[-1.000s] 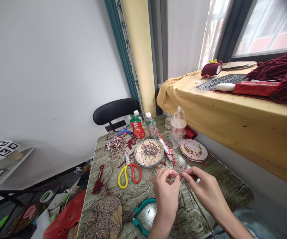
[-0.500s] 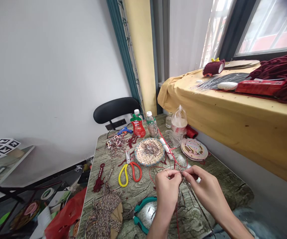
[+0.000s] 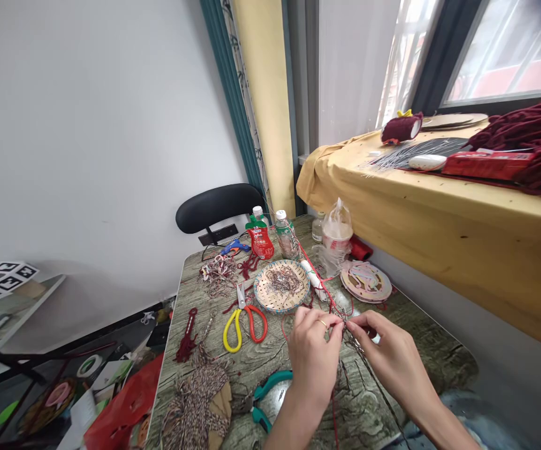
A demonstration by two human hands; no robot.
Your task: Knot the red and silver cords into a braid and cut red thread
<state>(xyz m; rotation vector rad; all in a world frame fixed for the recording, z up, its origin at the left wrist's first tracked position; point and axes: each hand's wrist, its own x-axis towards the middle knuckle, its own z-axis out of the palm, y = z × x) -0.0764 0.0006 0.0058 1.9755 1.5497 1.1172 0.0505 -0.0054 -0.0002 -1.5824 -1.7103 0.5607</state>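
Observation:
My left hand (image 3: 314, 350) and my right hand (image 3: 385, 350) meet over the table, thumbs and forefingers pinched close together on thin cord (image 3: 368, 369). Dark and red strands of it hang below my fingers toward the table's front edge. Beyond my fingertips a red cord (image 3: 314, 265) runs up toward a clear plastic bottle (image 3: 287, 236). The exact spot where the strands cross is mostly hidden by my fingers. Pliers with teal handles (image 3: 261, 420) lie left of my left forearm, partly covered by it. Scissors with yellow and red handles (image 3: 244, 322) rest farther left.
A woven tray (image 3: 261, 300) holds cord scraps. Around it are a card wound with mottled cord (image 3: 199, 400), a maroon tassel (image 3: 187, 340), a red pouch (image 3: 261, 242), a blue glue gun (image 3: 235, 247) and a bagged cup (image 3: 337, 231). A yellow-covered ledge (image 3: 420, 219) borders the right side.
My left hand has shifted slightly left and turned, its fingers lifting more over the cord. My right hand stays nearly in place, still pinching.

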